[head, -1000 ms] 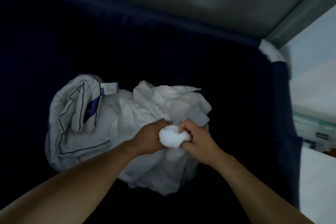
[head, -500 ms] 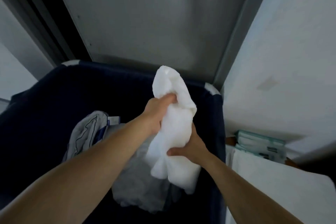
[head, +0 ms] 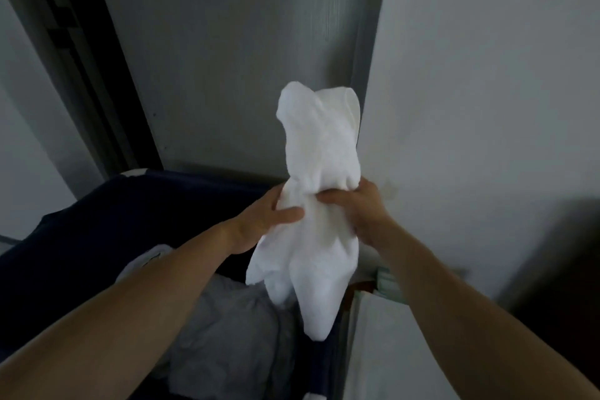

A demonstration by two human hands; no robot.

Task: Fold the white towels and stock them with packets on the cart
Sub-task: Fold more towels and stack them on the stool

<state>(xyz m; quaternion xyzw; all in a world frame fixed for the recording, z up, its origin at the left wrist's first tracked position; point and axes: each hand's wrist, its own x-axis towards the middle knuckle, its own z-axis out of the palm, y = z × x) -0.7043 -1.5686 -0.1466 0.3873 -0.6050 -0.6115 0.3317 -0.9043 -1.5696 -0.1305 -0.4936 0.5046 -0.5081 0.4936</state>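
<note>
White towel (head: 319, 146), soft terry, bunched into a lumpy column, held in the air above the far right corner of the navy hamper (head: 97, 237). Its top puffs up in two rounded lobes; the bottom hangs in limp pointed folds, the lowest tip reaching down over the hamper's right edge.

Left hand (head: 264, 221) grips the towel's middle from the left, thumb across the front and fingers wrapped behind. Right hand (head: 363, 211) grips the same waist from the right, fingers curled tight into the cloth. The hands are just beside each other; both forearms are bare.

The hamper is dark fabric with a straight rim. Crumpled grey-white linen (head: 227, 318) lies inside, below the towel.

Behind is a flat grey metal panel (head: 243, 58) with a dark frame at left; a plain white wall (head: 487, 75) is on the right. A smooth white surface (head: 376, 354) sits beside the hamper's right edge.
</note>
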